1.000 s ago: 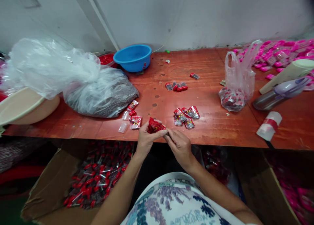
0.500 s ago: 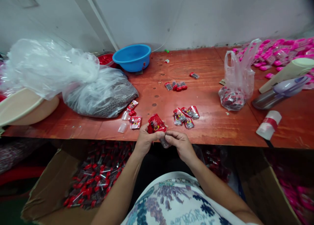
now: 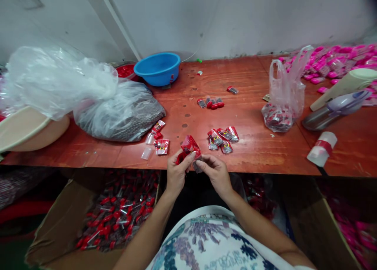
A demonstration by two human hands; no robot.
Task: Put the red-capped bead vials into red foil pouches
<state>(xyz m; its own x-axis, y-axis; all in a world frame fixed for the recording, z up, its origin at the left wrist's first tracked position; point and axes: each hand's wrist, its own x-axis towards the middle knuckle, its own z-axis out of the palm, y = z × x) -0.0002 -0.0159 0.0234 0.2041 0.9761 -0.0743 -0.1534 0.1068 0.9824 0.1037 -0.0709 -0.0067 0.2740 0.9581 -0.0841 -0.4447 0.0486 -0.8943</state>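
Observation:
My left hand point(image 3: 176, 175) pinches a red printed label point(image 3: 191, 144), folded and sticking up past the fingertips, with another red piece against the palm. My right hand point(image 3: 217, 175) is closed on a small clear container point(image 3: 198, 167) with dark contents, its upper end meeting the label between both hands. Just right of them lies a cluster of similar small packs point(image 3: 223, 138) with red labels and dark contents. On the left are loose red labels point(image 3: 161, 147) and a small clear empty case point(image 3: 146, 153).
A clear bag of dark grains point(image 3: 123, 112), a blue basin point(image 3: 157, 69) and a cream basin point(image 3: 35, 132) stand left. A knotted plastic bag point(image 3: 278, 116), a steel flask point(image 3: 321, 116) and pink packs point(image 3: 332, 65) are right. Below, a cardboard box point(image 3: 55, 223) holds red-capped containers.
Both hands have shifted slightly. The left fingers have turned upward and the label now stands folded and tilted at the container's end. The things on the table stay in place.

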